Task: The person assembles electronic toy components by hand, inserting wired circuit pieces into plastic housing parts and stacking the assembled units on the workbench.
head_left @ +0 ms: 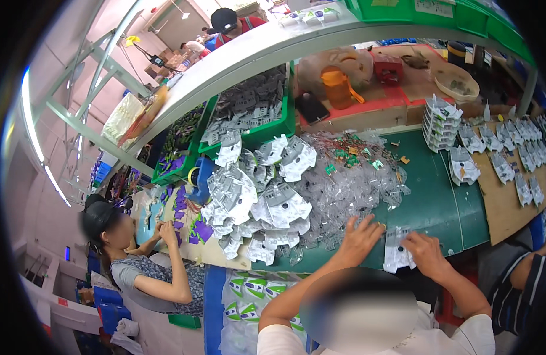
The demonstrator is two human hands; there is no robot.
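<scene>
My right hand [424,253] grips the edge of a grey-and-white plastic housing [396,251] at the front edge of the green work mat [433,204]. To its left, my left hand [363,239] reaches over the near edge of a heap of small clear plastic parts [344,195]. Its fingers are stretched out and apart, with nothing visible in them; whether the fingertips touch the parts I cannot tell. Small green circuit pieces with wires [356,155] lie on top of the heap. Farther left rises a big pile of similar grey-and-white housings [249,198].
A stack of housings [442,124] stands at the back right, beside rows of them on a cardboard sheet [504,195]. Behind are a green bin [289,112] of grey parts and an orange jug [338,89]. A shelf [237,53] crosses overhead. A co-worker [148,254] sits at left.
</scene>
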